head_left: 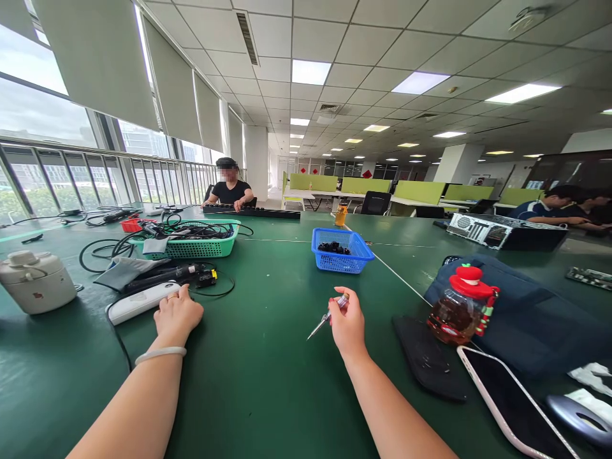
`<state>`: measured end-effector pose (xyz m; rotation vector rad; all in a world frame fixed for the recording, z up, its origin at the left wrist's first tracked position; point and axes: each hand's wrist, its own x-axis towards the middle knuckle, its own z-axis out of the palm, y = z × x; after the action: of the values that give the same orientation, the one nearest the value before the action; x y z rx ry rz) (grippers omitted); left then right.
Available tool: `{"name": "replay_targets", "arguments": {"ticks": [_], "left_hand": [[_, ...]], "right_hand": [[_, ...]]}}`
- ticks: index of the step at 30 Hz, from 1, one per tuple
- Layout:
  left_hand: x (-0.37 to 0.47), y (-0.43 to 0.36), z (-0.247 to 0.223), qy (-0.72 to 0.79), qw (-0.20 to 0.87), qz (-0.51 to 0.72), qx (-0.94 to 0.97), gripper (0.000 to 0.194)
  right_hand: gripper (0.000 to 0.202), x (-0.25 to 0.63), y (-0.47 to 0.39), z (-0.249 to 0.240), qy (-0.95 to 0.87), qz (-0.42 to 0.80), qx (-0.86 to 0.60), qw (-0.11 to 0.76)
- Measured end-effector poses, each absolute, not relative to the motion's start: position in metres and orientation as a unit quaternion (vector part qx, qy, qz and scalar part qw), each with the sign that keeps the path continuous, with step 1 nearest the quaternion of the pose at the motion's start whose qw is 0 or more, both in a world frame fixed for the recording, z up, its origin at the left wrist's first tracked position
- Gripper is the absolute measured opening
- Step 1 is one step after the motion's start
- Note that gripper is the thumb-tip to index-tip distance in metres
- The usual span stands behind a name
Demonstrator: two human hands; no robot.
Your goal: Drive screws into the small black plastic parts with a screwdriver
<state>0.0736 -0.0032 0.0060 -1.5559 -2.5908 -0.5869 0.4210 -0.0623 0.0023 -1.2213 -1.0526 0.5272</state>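
Observation:
My left hand (178, 311) rests at the right end of a white power strip (143, 301) on the green table, its fingers bent over that end. A cable leaves the strip's far left side. In my right hand (347, 322) is a slim screwdriver (319, 326) with a clear handle, pinched between thumb and fingers. Its metal shaft slants down to the left, above the table. Beyond this hand stands a blue basket (343, 262) with small black parts (333, 247) in it.
A green basket (224, 248) of tangled cables stands behind the power strip, with a white jug (36, 280) at far left. On the right lie a black pouch (430, 363), a phone (514, 401) and a red-lidded bottle (459, 312). A person (232, 189) sits across the table.

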Motion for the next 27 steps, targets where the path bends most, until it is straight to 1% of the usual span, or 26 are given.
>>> {"name": "replay_targets", "arguments": {"ticks": [7, 13, 17, 22, 27], "left_hand": [[0.055, -0.003, 0.0, -0.845, 0.051, -0.226, -0.482, 0.052], [0.053, -0.006, 0.008, -0.829, 0.096, -0.262, -0.485, 0.043], [0.053, -0.009, 0.016, -0.825, 0.067, -0.306, -0.471, 0.039], [0.039, -0.018, 0.024, -0.822, 0.036, -0.36, -0.44, 0.044], [0.005, -0.024, 0.023, -0.794, 0.009, -0.347, -0.499, 0.042]], "right_hand": [[0.03, 0.422, -0.063, 0.003, -0.458, 0.236, -0.547, 0.659], [0.03, 0.422, -0.062, 0.003, -0.454, 0.238, -0.545, 0.664], [0.03, 0.423, -0.061, 0.002, -0.453, 0.237, -0.544, 0.666], [0.028, 0.423, -0.061, 0.001, -0.458, 0.227, -0.537, 0.671], [0.028, 0.423, -0.061, 0.001, -0.461, 0.223, -0.535, 0.672]]}}
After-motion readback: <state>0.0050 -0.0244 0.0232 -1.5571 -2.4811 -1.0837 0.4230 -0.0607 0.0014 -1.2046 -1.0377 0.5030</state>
